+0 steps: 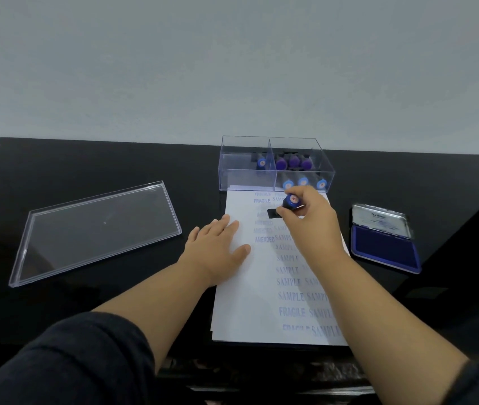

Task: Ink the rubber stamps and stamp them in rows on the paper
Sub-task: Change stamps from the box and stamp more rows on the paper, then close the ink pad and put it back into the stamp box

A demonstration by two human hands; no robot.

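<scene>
A white sheet of paper (250, 305) lies on the black table, with blue rows of FRAGILE, AMENDED and SAMPLE prints on it. My right hand (311, 220) grips a blue-handled rubber stamp (290, 201) near the paper's top, its black base tilted just above or on the sheet. My left hand (218, 244) presses flat on the paper's left edge, fingers straight. An open blue ink pad (384, 252) sits to the right of the paper, its metal lid raised.
A clear plastic box (276, 165) with two compartments stands behind the paper and holds several blue and purple stamps. Its clear lid (95, 232) lies flat at the left. A grey wall rises behind the table.
</scene>
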